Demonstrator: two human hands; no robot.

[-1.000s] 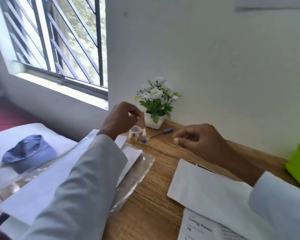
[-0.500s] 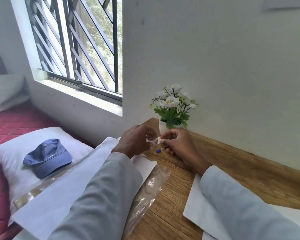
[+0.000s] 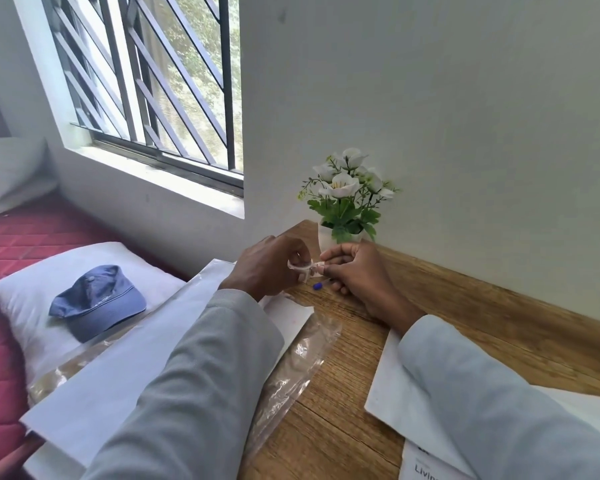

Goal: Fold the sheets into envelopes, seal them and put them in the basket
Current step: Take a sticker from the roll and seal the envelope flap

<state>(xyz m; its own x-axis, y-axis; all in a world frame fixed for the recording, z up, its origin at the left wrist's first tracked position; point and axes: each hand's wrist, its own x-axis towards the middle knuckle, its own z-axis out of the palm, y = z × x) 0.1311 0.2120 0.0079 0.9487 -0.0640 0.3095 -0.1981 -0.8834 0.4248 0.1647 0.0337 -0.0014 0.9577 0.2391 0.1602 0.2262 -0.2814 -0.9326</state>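
Both forearms cover much of the paperwork here: the left sleeve lies across the stack of white sheets (image 3: 125,368) at near left, and the right sleeve hides most of the folded envelope (image 3: 392,393) at near right, its lower edge cut off by the frame. A printed page (image 3: 426,471) peeks out below it, text mostly out of view. Far across the wooden desk (image 3: 465,327), the left hand (image 3: 267,268) pinches a small sticker roll (image 3: 300,266), fingers curled around it, while the right hand (image 3: 354,271) nips its loose end. A blue-tipped pen (image 3: 317,285) is nearly hidden beneath them, just before the flower pot (image 3: 340,206).
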